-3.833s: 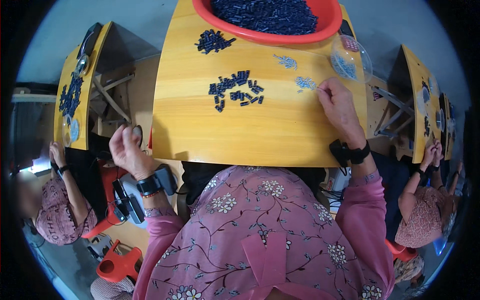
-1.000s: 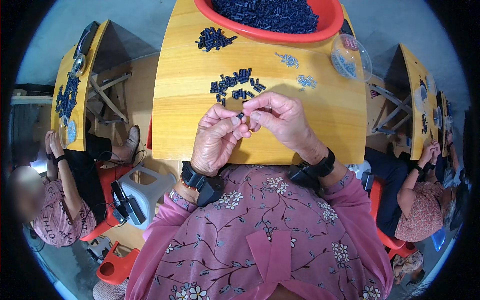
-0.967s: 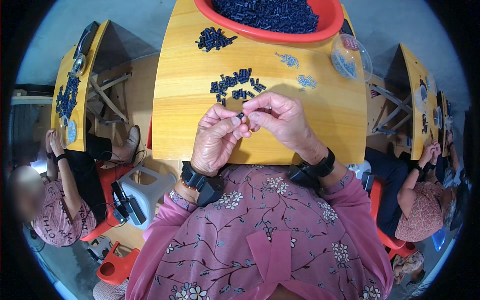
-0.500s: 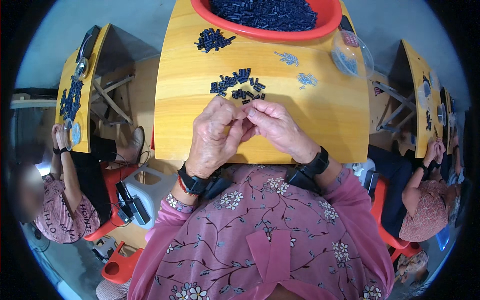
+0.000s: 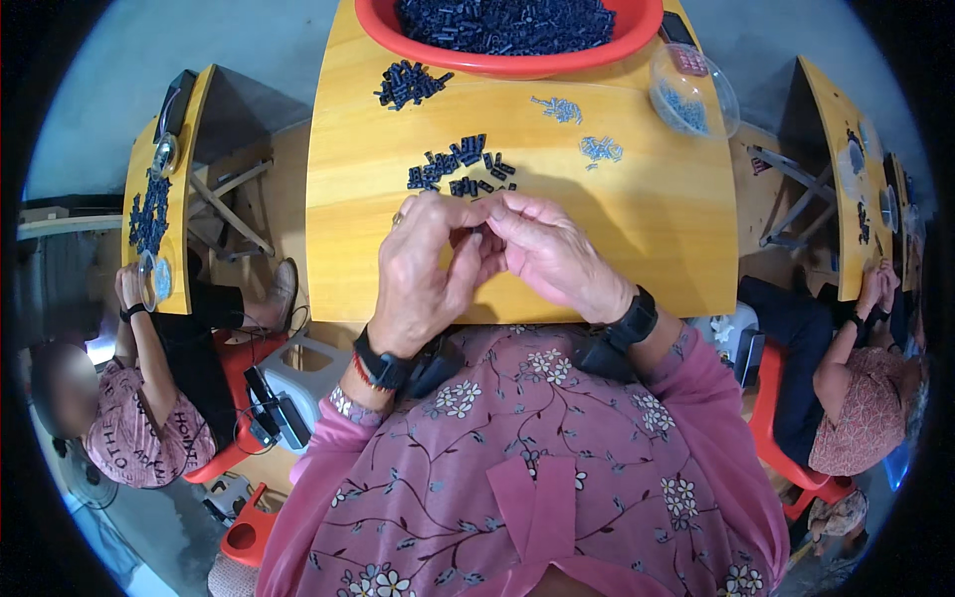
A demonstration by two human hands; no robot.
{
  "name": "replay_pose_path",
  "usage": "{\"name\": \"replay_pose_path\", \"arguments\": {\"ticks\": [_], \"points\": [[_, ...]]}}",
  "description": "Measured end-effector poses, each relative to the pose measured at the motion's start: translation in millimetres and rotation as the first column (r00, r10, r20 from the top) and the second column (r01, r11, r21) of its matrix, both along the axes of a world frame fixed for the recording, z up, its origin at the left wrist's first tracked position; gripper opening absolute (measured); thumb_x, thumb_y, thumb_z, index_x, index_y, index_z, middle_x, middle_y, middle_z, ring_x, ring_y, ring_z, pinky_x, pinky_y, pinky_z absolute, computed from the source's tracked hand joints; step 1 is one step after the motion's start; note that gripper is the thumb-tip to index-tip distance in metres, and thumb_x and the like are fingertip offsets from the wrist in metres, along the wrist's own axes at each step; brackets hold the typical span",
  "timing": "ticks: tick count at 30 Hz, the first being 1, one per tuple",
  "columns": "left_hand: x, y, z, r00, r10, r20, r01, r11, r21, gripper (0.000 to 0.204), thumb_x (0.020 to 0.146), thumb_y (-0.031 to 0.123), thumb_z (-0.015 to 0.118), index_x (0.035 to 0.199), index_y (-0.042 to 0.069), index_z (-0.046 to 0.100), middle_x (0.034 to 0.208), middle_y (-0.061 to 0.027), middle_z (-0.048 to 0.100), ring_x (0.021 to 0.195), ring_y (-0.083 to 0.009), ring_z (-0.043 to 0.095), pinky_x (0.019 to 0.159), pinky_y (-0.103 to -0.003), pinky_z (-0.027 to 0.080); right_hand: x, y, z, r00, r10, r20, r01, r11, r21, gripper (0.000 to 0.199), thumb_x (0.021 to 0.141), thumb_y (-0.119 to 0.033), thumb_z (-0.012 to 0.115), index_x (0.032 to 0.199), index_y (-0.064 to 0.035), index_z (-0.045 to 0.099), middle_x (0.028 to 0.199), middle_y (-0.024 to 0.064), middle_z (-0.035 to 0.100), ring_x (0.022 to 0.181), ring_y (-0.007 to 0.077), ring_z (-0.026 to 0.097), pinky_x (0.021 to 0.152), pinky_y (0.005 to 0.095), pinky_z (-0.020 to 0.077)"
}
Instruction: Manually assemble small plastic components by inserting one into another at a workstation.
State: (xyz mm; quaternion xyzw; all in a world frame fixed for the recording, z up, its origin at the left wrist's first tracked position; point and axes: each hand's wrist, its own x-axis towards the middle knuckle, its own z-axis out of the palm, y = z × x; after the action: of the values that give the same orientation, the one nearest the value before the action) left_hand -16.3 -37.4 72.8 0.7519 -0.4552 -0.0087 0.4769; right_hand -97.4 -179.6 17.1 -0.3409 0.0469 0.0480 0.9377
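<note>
My left hand and my right hand meet at the fingertips over the near part of the wooden table. Both are closed in a pinch. A small dark piece shows at the left fingers, mostly covered by them; what the right thumb and fingers pinch is hidden. Just beyond my fingers lies a loose cluster of small black plastic pieces. To the right of it are two little piles of small silver screw-like parts, a farther pile and a nearer pile.
A red basin full of black pieces stands at the far edge. Left below it sits another black pile. A clear bowl with silver bits is at the far right. People work at side tables, left and right.
The view has shifted slightly, so the table things appear a little farther left. My left hand has turned a little, and a dark piece now shows between the fingers. Both hands stay together.
</note>
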Motion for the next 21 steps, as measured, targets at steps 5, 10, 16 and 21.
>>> {"name": "replay_pose_path", "arguments": {"ticks": [5, 10, 16, 21], "points": [[3, 2, 2, 0.992, 0.051, 0.117, -0.042, 0.996, -0.081, 0.019, 0.072, -0.010, 0.066, 0.085, 0.002, 0.061, 0.082, -0.0109, 0.064, 0.077, -0.0275, 0.063, 0.072, -0.035, 0.049, -5, -1, 4, 0.999, 0.018, -0.044, -0.016, 0.999, 0.038, 0.035, 0.103, -0.030, 0.046, 0.117, 0.0004, 0.056, 0.104, 0.0107, 0.064, 0.094, 0.0196, 0.064, 0.079, 0.0337, 0.0549], [5, 6, -8, 0.998, -0.013, 0.065, 0.013, 1.000, -0.013, 0.014, 0.077, -0.008, 0.065, 0.087, 0.000, 0.060, 0.087, -0.0102, 0.064, 0.081, -0.0204, 0.063, 0.076, -0.031, 0.050, -3, -1, 2, 0.999, -0.039, -0.026, 0.041, 0.995, 0.096, 0.035, 0.102, -0.030, 0.047, 0.117, 0.0006, 0.056, 0.105, 0.0128, 0.063, 0.095, 0.0232, 0.065, 0.082, 0.0367, 0.0544], [6, 14, -32, 0.846, 0.068, -0.528, -0.164, 0.977, -0.136, 0.011, 0.085, -0.004, 0.066, 0.094, 0.001, 0.061, 0.088, -0.0031, 0.063, 0.080, -0.0117, 0.061, 0.076, -0.025, 0.050, -3, -2, -2, 0.997, -0.038, -0.068, 0.046, 0.991, 0.122, 0.034, 0.101, -0.024, 0.048, 0.120, 0.0032, 0.053, 0.112, 0.0178, 0.062, 0.098, 0.0267, 0.065, 0.089, 0.0384, 0.0535], [10, 24, -40, 0.680, 0.107, -0.725, -0.342, 0.921, -0.185, 0.011, 0.087, -0.001, 0.067, 0.096, 0.002, 0.062, 0.088, -0.0025, 0.063, 0.076, -0.0093, 0.059, 0.072, -0.025, 0.051, -6, -11, 9, 0.993, -0.094, -0.071, 0.095, 0.995, 0.001, 0.030, 0.099, -0.015, 0.049, 0.122, 0.0045, 0.051, 0.116, 0.0210, 0.062, 0.105, 0.0291, 0.064, 0.093, 0.0404, 0.0523]]}}
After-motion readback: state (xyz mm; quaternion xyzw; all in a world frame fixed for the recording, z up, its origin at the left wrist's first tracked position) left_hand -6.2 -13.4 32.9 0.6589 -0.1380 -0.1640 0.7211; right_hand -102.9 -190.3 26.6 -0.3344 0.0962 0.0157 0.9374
